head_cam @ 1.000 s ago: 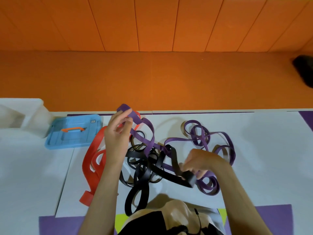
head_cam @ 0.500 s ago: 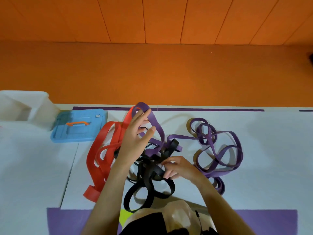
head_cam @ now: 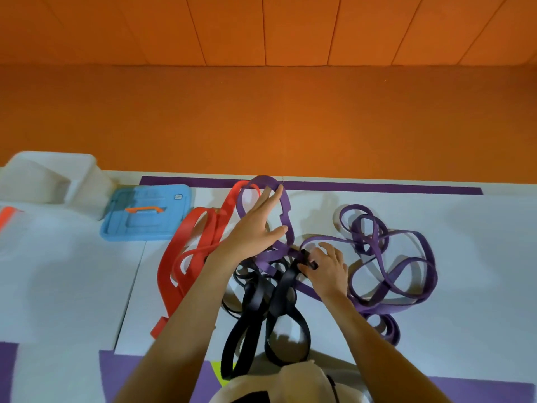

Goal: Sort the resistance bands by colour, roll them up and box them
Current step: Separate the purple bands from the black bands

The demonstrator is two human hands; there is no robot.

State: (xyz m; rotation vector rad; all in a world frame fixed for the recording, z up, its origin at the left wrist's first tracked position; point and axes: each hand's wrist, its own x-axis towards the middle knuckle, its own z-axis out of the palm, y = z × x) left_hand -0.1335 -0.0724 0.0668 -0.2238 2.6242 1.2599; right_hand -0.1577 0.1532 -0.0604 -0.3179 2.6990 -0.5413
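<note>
**Tangled bands, one black strap pinched: snags are the risk**

From the head view I look down on a white bench (head_cam: 479,286) against an orange wall; in the centre of the frame lies a knot of resistance bands, not yet sorted or rolled; the red bands (head_cam: 186,248) lie left of centre, the black bands (head_cam: 261,303) run down the lower middle, and the purple bands (head_cam: 389,263) spread to the right, with one purple loop (head_cam: 276,205) reaching up to the bench's far edge.

My left hand (head_cam: 252,231) lies flat over the middle of the knot, its fingers (head_cam: 271,199) spread wide and gripping nothing; my right hand (head_cam: 328,266) sits just right of it, fingers closed in a pinch on the end of a black strap (head_cam: 306,257) where it crosses purple.

I judge the main danger to be pulling that black strap while purple still threads through it; the tug would tighten the knot or drag the purple pile along, and a stretched band could snap back at my hands; the purple loop by the red bands could pull them out of place too.

The blue lid (head_cam: 145,213) and the white box (head_cam: 58,181) wait in the upper left of the frame, well apart from the bands; a dragged pile could sweep against the lid.
</note>
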